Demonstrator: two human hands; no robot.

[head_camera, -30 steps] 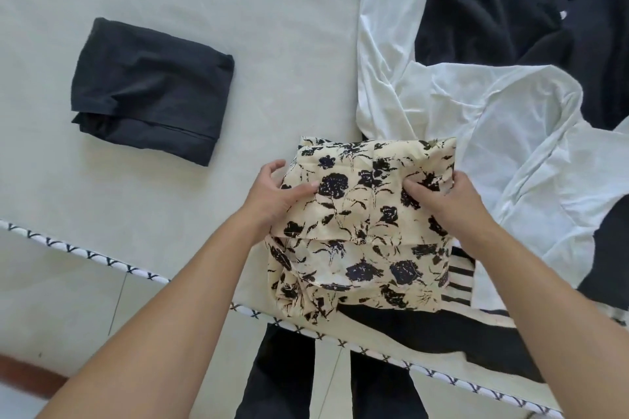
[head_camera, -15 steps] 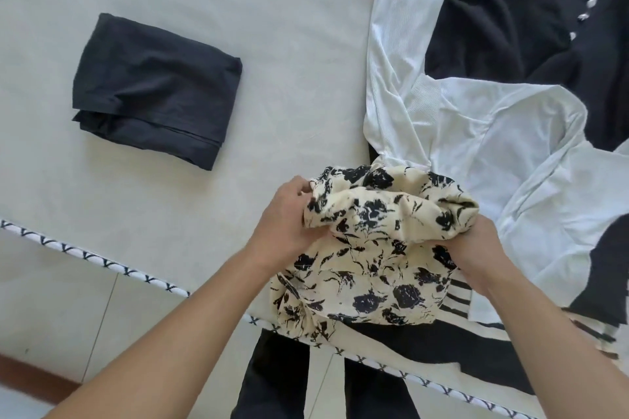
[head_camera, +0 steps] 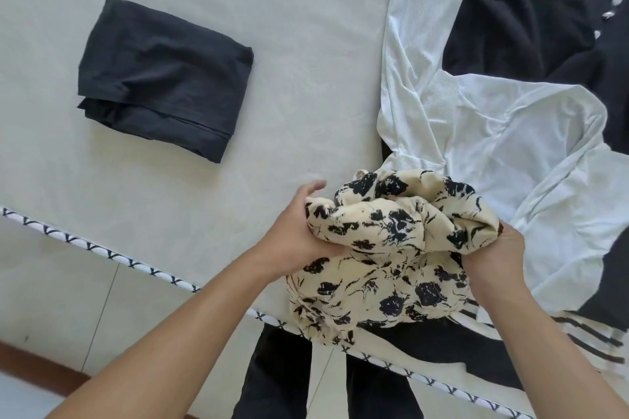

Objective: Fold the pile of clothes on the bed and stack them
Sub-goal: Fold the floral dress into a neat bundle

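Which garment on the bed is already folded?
The black garment lying alone on the left is folded into a neat rectangle. The white garment lies spread out, and both hands grip the floral garment.

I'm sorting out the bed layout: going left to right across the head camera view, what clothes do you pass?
Folded black garment → cream floral garment, gripped by the left hand and right hand → white garment.

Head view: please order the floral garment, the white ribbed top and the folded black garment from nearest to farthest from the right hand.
1. Floral garment: gripped by the right hand.
2. White ribbed top: just beyond, on the right.
3. Folded black garment: far left on the bed.
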